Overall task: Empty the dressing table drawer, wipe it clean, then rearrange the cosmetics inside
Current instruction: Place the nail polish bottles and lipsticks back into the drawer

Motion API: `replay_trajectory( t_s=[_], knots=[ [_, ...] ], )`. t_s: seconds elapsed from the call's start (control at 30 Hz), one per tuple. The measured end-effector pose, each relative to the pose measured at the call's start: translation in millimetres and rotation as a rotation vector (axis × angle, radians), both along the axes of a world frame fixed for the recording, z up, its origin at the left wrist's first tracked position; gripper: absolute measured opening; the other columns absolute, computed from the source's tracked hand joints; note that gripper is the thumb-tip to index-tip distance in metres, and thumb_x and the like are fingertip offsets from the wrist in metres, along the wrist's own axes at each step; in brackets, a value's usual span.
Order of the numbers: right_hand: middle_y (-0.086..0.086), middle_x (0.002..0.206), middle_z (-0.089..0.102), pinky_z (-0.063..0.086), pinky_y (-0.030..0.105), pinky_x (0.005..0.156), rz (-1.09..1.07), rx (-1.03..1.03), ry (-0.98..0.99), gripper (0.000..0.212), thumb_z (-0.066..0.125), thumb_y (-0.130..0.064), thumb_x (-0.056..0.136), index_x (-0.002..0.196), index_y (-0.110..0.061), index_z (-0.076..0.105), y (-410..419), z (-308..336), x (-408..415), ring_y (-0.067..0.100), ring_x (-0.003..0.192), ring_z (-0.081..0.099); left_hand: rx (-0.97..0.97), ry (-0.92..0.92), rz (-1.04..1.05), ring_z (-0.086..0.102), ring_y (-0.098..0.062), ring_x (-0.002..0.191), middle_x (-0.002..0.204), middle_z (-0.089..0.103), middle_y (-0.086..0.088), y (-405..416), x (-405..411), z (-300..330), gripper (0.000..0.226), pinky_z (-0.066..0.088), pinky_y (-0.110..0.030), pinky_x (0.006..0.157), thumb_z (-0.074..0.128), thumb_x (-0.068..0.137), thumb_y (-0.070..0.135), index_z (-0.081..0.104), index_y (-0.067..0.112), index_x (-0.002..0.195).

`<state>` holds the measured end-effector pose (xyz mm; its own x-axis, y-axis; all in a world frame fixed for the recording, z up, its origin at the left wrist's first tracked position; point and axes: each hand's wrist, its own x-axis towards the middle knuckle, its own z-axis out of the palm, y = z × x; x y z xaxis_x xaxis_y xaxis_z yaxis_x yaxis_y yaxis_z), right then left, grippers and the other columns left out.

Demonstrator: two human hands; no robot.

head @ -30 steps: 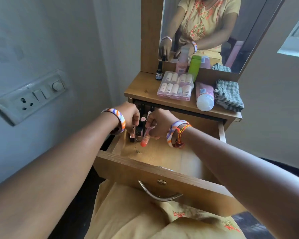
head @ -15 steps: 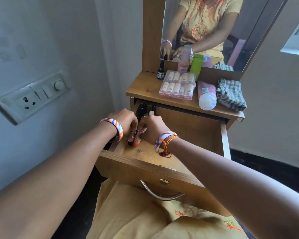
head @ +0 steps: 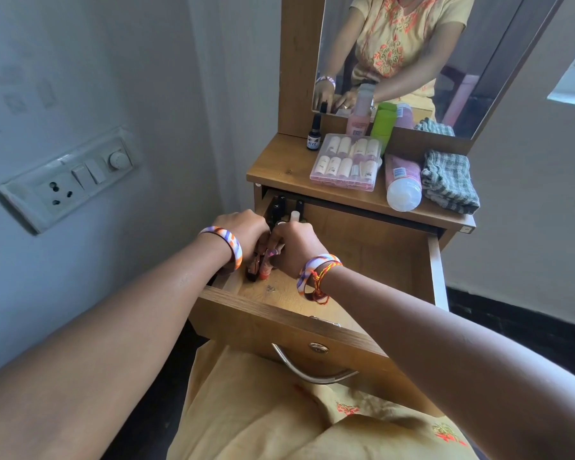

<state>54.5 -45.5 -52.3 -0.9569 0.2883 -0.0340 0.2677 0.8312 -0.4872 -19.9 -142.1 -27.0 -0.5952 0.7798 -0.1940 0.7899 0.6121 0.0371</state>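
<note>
Both hands are down in the open drawer (head: 437, 273) at its left edge: the left hand (head: 246, 232) is curled over a dark little bottle (head: 253, 271), the right hand (head: 296, 245) pinches an orange-pink tube (head: 266, 267) just beside it. More dark bottles (head: 279, 207) stand in the drawer's back left corner. Up on the dressing table top (head: 279, 175), left to right: dropper bottle (head: 314, 136), clear box of small tubes (head: 347, 162), pink bottle lying down (head: 402, 180), checked cloth (head: 448, 180) at the right edge.

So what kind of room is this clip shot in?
Most likely a bedroom or dressing corner at home: a wooden dressing table with a wall mirror, a clear plastic box of small cosmetic bottles on top, and an open wooden drawer holding more.
</note>
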Motion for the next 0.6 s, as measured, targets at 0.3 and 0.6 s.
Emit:
replay_trajectory(
  t_s=[0.3,0.6],
  knots=[
    [0.016,0.106,0.067,0.055,0.032,0.089,-0.009,-0.009,0.015,0.025,0.063,-0.010,0.084,0.108,-0.003,0.066,-1.0,-1.2,-2.0,0.029,0.098,0.065,-0.017,0.068,-0.030,0.062,-0.031,0.093,0.102,0.064,-0.013,-0.2,-0.3,-1.9,0.030,0.039,-0.029,0.067,0.047,0.092,0.034,0.063,0.011,0.102],
    [0.014,0.110,0.066,0.053,0.028,0.089,-0.007,-0.058,0.036,0.029,0.064,-0.009,0.085,0.113,-0.003,0.064,-3.6,-1.4,-0.6,0.027,0.101,0.064,-0.020,0.118,-0.039,0.062,-0.029,0.094,0.103,0.065,-0.012,1.7,-3.7,-4.7,0.025,0.044,-0.028,0.068,0.051,0.093,0.030,0.063,0.013,0.106]
  ],
)
